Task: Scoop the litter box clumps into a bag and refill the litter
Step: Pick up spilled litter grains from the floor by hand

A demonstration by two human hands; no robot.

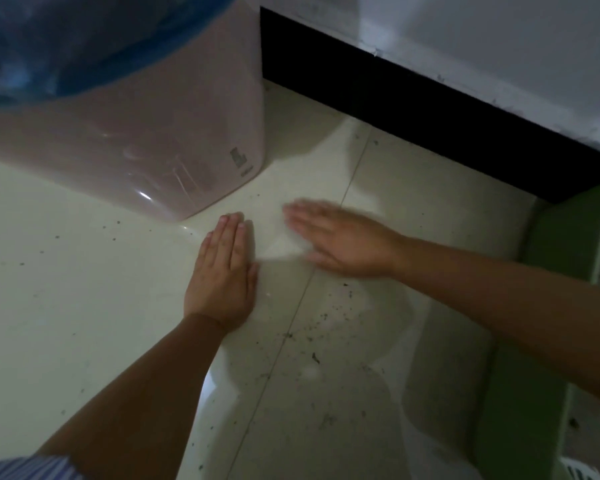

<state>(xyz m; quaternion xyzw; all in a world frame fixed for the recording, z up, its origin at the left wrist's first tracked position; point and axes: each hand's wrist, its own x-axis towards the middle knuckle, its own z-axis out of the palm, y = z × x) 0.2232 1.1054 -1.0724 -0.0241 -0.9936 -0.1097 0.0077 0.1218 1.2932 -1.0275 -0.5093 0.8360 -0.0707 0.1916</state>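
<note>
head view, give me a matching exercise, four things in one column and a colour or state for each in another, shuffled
Things:
1. bin
2. bin liner
3. left hand
4. right hand

Colour or state:
a. blue, folded over a rim
b. flat on the floor tiles, fingers straight and together, sharp
c. pale pink, standing on the floor
d. open, fingers straight, motion-blurred

Pairs: 1-c, 2-a, 3-b, 4-d

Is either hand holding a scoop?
No, the left hand and the right hand both lie flat and open, holding nothing.
</note>
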